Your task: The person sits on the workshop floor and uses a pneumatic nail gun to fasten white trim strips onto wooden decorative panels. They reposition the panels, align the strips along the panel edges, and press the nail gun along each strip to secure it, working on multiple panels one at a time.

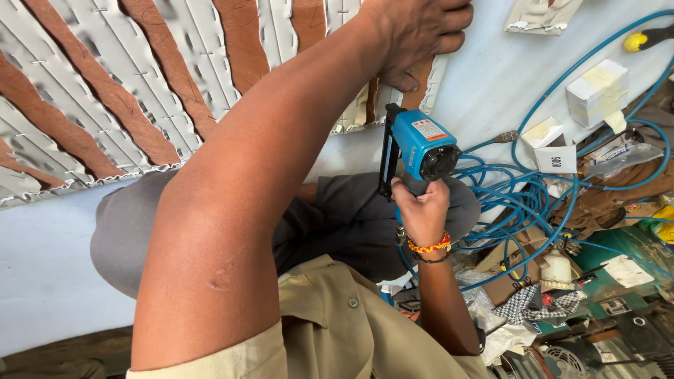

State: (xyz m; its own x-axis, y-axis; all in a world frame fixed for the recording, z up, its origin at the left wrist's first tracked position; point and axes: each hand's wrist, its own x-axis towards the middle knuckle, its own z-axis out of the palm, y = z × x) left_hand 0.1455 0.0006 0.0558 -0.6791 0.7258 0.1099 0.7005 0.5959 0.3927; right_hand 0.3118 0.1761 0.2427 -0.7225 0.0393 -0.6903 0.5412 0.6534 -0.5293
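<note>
Scanning left to right, head view:
Panel: flat white slatted plastic panel (84, 77) with wavy brown leather-like strips (91, 77) laid diagonally between the ribs; small metal staples show along the slats; its lower edge is ragged and rests on a pale blue-grey sheet surface (42, 260).
Open room, left: the pale sheet below the panel edge is bare down to the lower left corner.
Left hand: left hand (414, 35) lies palm down, fingers curled, pressing the upper end of one brown strip against the panel's right edge; it clasps nothing. The forearm crosses the middle of the view.
Tool: blue boxy pneumatic staple gun with a black narrow magazine (420, 149) stands just below the left hand, its nose close under the panel's lower edge; contact with the edge cannot be told.
Right hand: right hand (421, 210) is wrapped tight round the gun's grip; wrist carries a red-and-yellow beaded band (430, 247).
Hose: thin blue coiled air hose (519, 203) loops right of the gun over the sheet's edge.
Right margin: small white cardboard boxes (597, 91), crowded clutter below, little free room.
</note>
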